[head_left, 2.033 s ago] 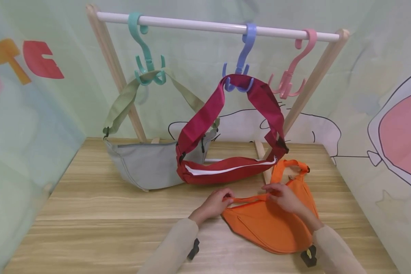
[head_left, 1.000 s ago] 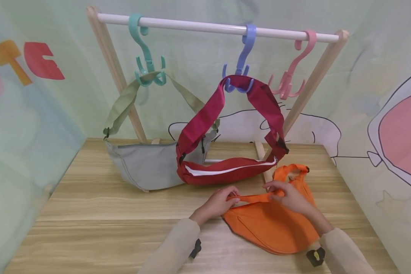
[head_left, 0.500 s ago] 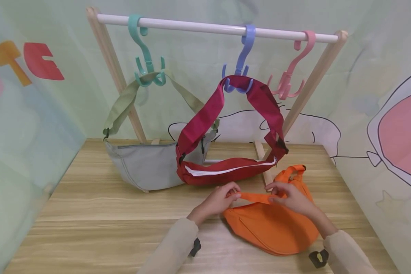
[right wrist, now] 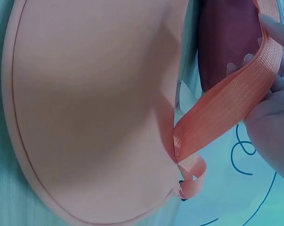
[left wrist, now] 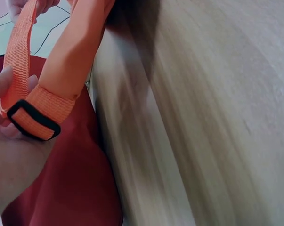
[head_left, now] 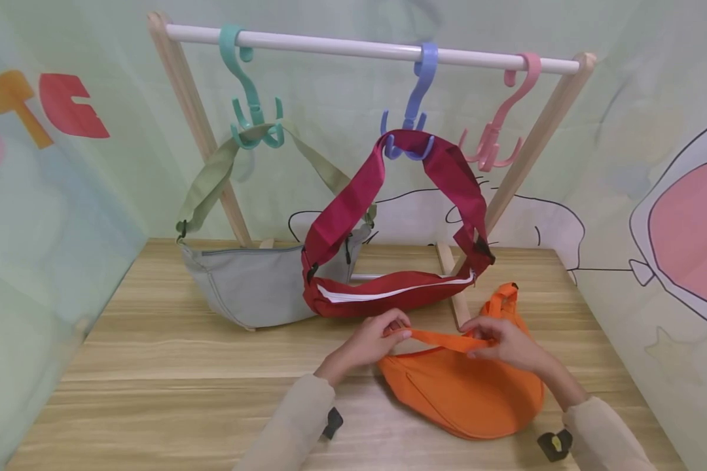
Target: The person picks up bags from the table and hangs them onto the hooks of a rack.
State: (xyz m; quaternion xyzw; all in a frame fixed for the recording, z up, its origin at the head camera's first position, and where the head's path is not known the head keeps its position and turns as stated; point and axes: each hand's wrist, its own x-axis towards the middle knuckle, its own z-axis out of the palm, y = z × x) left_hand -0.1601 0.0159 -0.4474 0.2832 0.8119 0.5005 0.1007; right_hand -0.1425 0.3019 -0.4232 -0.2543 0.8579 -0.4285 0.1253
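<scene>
An orange waist bag [head_left: 465, 396] lies on the wooden table in the head view, its strap [head_left: 438, 338] raised along the top edge. My left hand [head_left: 372, 341] pinches the left end of that strap; in the left wrist view a black slide buckle [left wrist: 41, 116] sits against the fingers. Further right, my right hand [head_left: 505, 341] holds the strap between thumb and fingers. The right wrist view shows the webbing running from the right hand [right wrist: 273, 108] down to the bag's corner, where a small loop [right wrist: 196, 172] curls.
A red waist bag [head_left: 389, 299] hangs from a blue hook [head_left: 422, 85] just behind my hands. Left of it, a grey bag [head_left: 253, 288] hangs on a teal hook [head_left: 247, 85]. A pink hook [head_left: 497, 121] is on the white rod [head_left: 330, 46] at right.
Both hands have raised the strap a little off the bag, and the right hand has shifted right along it. The strap's loop at the bag's far corner has become narrower.
</scene>
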